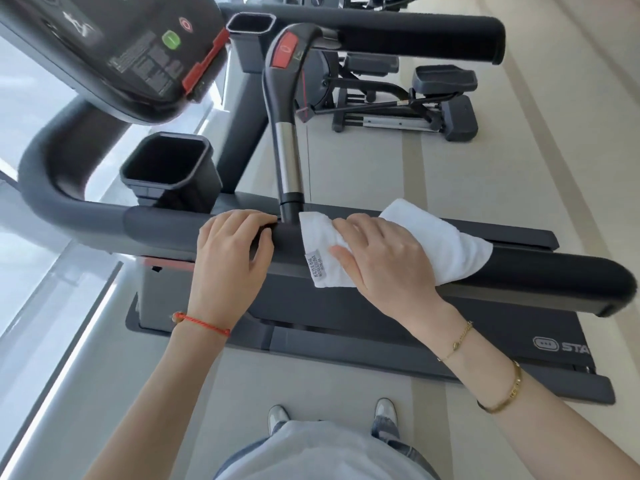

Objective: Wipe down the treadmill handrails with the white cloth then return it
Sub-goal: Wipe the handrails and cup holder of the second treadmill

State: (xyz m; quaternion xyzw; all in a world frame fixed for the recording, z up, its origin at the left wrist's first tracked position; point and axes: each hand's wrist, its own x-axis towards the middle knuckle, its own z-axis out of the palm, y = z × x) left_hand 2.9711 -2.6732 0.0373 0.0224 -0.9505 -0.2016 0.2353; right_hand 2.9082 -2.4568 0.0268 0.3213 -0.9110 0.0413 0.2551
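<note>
R hand [388, 258] fingers flat, pressing white cloth [446, 244] onto near handrail [554, 271]; L hand [235, 247] fingers curled on rail, w/o cloth. Risk: cloth is draped, not gripped; may slide off to floor mid-stroke; far handrail [415, 32] likely missed.

One wide-angle head camera looked steeply down and forward from close above the near handrail [519, 271], taking in the console [114, 50] at upper left and the person's shoes [278, 414] below.
</note>
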